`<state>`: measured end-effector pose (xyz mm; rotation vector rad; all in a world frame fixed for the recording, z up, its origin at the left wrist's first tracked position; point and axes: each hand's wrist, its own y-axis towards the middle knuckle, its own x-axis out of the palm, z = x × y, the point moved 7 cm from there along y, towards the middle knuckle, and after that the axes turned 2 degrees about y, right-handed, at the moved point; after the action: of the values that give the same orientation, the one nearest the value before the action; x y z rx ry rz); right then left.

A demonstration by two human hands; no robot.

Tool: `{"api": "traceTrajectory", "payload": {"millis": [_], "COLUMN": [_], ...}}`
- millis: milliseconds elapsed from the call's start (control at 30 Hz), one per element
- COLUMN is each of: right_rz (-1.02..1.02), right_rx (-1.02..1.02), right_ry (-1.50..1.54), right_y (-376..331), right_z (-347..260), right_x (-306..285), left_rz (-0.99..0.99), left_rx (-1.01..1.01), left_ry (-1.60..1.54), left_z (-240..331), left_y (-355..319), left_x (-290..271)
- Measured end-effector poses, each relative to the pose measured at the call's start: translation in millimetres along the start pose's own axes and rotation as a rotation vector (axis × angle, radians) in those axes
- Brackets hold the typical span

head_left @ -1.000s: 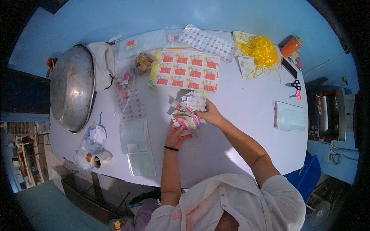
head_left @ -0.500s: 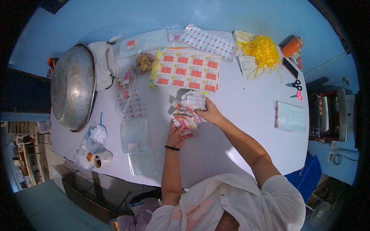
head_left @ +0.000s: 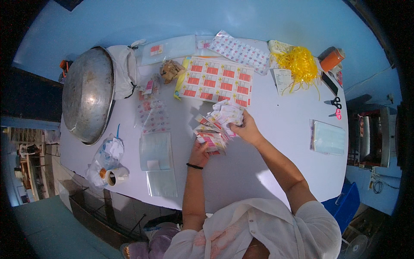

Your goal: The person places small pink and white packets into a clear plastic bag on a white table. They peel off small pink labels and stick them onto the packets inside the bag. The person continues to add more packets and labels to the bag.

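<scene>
My left hand (head_left: pixel 199 156), with a black band at the wrist, is closed on the lower end of a fanned bunch of red, pink and white printed labels (head_left: pixel 211 137). Just above and to the right, my right hand (head_left: pixel 247 129) pinches a second bunch of mostly white-looking labels (head_left: pixel 227 114), spread at uneven angles. The two bunches touch and overlap, so where one ends is hard to see. Both are held over the table. Beyond them lies a large printed sheet (head_left: pixel 207 71) with rows of red and white labels like those in my hands.
An upturned metal basin (head_left: pixel 86 95) stands at the left, near a cup (head_left: pixel 117 176). Clear plastic sleeves (head_left: pixel 155 151) lie left of my hands, more sleeves (head_left: pixel 328 137) at the right. Yellow ribbon (head_left: pixel 297 64), an orange spool (head_left: pixel 332 59) and scissors (head_left: pixel 334 102) sit far right.
My right hand has moved slightly right, and its bunch of labels is spread wider and tilted more. My left hand keeps its hold. The whole view has shifted a little.
</scene>
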<state>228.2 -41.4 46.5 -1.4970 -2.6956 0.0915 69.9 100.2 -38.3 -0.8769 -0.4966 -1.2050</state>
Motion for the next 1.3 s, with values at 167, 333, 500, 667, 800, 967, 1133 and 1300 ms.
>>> {"api": "traceTrajectory", "payload": {"millis": [167, 333, 500, 667, 800, 967, 1133, 1300], "right_rz": [0.154, 0.261, 0.306, 0.346, 0.361, 0.412, 0.574, 0.879], "right_rx": [0.167, 0.262, 0.286, 0.324, 0.293, 0.309, 0.247, 0.196], "right_ry": [0.268, 0.448, 0.421, 0.346, 0.405, 0.464, 0.416, 0.320], "right_y": [-1.9, -28.7, -73.9, -105.9, -128.3, -161.3, -222.1, -308.1], "right_z": [10.8, 16.9, 19.2, 34.4, 35.4, 27.2, 22.5, 30.4], "right_x": [-41.4, -84.1, -119.3, -137.7, -138.1, -147.2, -206.0, -314.2], "left_rz": [0.241, 0.544, 0.835, 0.676, 0.220, 0.400, 0.336, 0.454], "left_rx": [0.088, 0.171, 0.336, 0.656, 0.485, 0.613, 0.411, 0.496], "left_ry": [0.127, 0.510, 1.634, 2.173, 1.930, 2.072, 2.100, 2.144], "left_z": [32.7, 86.2, 130.0, 106.9, 42.5, 18.8, 18.0, 22.9], "left_y": [5.2, 24.9, 22.5, 19.8, 39.9, 41.4, 58.3, 41.6], "left_x": [-21.0, -67.0, -54.5, 16.7, 54.8, 74.6, 49.2, 71.0]}}
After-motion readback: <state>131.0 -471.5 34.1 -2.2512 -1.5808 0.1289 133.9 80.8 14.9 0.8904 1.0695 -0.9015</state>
